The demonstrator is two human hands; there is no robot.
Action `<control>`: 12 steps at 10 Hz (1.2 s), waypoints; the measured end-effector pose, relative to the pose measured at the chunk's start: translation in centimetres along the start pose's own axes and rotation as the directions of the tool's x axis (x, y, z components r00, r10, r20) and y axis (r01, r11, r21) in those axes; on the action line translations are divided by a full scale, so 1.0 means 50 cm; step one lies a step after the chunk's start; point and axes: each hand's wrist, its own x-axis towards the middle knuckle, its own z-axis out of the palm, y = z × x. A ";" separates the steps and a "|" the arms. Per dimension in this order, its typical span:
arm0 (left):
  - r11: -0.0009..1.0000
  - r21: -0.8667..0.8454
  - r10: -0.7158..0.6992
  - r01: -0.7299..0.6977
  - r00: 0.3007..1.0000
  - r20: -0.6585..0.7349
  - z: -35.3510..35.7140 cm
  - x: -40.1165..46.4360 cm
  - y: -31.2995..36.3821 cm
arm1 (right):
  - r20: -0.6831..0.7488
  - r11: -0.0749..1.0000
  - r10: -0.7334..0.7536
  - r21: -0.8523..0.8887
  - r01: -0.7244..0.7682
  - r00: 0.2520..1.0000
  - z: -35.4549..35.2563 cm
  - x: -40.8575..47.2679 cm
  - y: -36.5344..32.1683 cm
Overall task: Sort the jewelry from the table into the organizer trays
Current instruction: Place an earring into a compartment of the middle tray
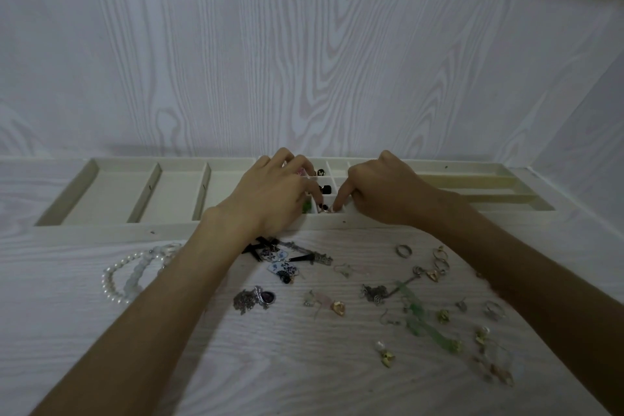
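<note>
Three cream organizer trays stand along the wall: a left tray [114, 192] with three wide bays, a middle tray [337, 165] of small cells, and a right tray [472, 186] with long slots. Both hands hover over the middle tray. My left hand [273, 192] curls its fingers down into the cells near a green piece [306, 207]; what it holds is hidden. My right hand [381, 192] points its index finger down into a front cell, the tip beside a small dark stud [325, 206]. More dark studs [326, 189] lie in the cells behind.
Loose jewelry is scattered on the white wood-grain table: pearl strands [114, 277] at left, fan-shaped earrings [282, 268], a purple-stone pendant [258, 297], rings [403, 250], a green bead strand [418, 314], and gold pieces [337, 307]. A wall rises right behind the trays.
</note>
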 end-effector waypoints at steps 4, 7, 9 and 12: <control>1.000 -0.007 -0.023 0.023 1.000 0.012 -0.003 -0.003 -0.006 | 0.006 0.999 0.016 0.048 -0.017 1.000 0.003 0.019 -0.012; 1.000 -0.016 -0.025 0.025 1.000 0.004 -0.002 -0.002 -0.006 | 0.021 0.998 0.027 0.061 -0.028 0.999 0.004 0.025 -0.014; 0.999 -0.040 -0.022 0.022 1.000 0.001 -0.003 -0.003 -0.009 | -0.010 0.997 0.052 0.055 -0.052 0.999 -0.003 0.021 0.002; 0.999 -0.029 -0.028 0.028 1.000 0.013 -0.002 -0.003 -0.007 | 0.034 0.998 -0.016 -0.062 0.018 0.999 -0.006 0.024 -0.013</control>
